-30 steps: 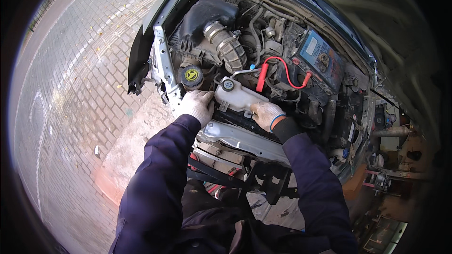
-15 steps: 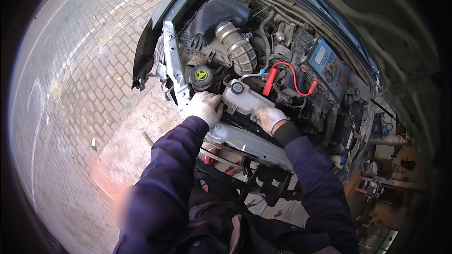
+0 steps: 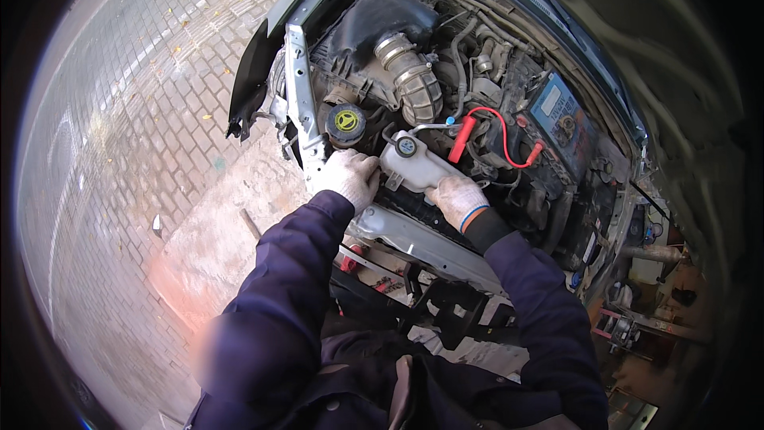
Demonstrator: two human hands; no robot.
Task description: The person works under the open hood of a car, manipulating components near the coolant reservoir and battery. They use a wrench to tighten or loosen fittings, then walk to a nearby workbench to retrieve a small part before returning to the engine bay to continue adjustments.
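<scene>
A white plastic fluid reservoir (image 3: 415, 166) with a dark round cap (image 3: 406, 146) sits at the front of an open engine bay. My right hand (image 3: 457, 199), in a pale work glove with a blue-edged cuff, is closed on its right end, the fingertips partly hidden. My left hand (image 3: 350, 177), gloved the same way, is closed beside the reservoir's left end, below a round black cap with a yellow symbol (image 3: 347, 122). What its curled fingers hold, if anything, is hidden. A thin metal pipe with a blue tip (image 3: 434, 126) runs just behind the reservoir.
A red tubular piece (image 3: 461, 138) with a red cable (image 3: 509, 131) lies right of the reservoir, near the blue battery (image 3: 561, 115). The ribbed intake hose (image 3: 415, 84) is behind. A metal front crossmember (image 3: 426, 247) runs below my hands. Brick paving (image 3: 191, 103) lies left.
The view has shifted slightly. My two hands stay at either end of the reservoir, with no clear change of grip.
</scene>
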